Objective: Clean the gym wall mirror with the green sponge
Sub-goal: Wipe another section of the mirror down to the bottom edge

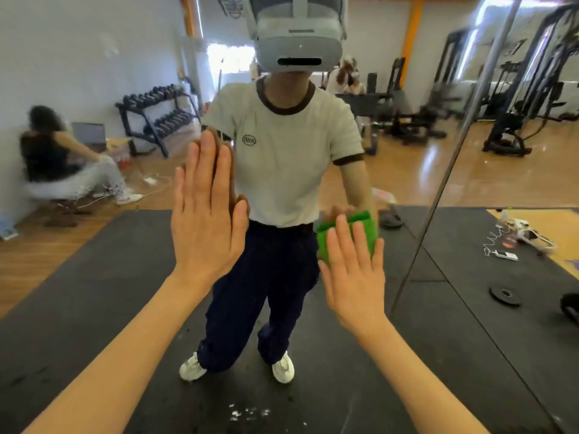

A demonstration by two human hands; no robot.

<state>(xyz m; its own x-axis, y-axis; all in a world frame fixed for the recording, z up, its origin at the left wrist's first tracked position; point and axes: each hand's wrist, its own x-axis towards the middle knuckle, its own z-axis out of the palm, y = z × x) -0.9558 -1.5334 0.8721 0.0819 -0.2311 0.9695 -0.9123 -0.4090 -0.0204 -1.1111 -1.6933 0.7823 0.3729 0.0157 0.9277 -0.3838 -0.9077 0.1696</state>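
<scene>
Left hand (205, 211) lies flat on the mirror (94, 57), fingers straight; at lower right, right hand (354, 270) presses the green sponge (344, 233) with straight fingers.

Green sponge (363, 228): bright, soft-edged block, pressed flat against wall mirror (470, 183) at lower centre-right, partly covered. Mirror: large upright pane, vertical seam on right, whitish specks near bottom edge.

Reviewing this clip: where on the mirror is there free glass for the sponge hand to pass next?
Glass is free above the green sponge, between the left hand and the mirror seam. Leftward is blocked by that flat left hand; the right hand presses the sponge.
</scene>
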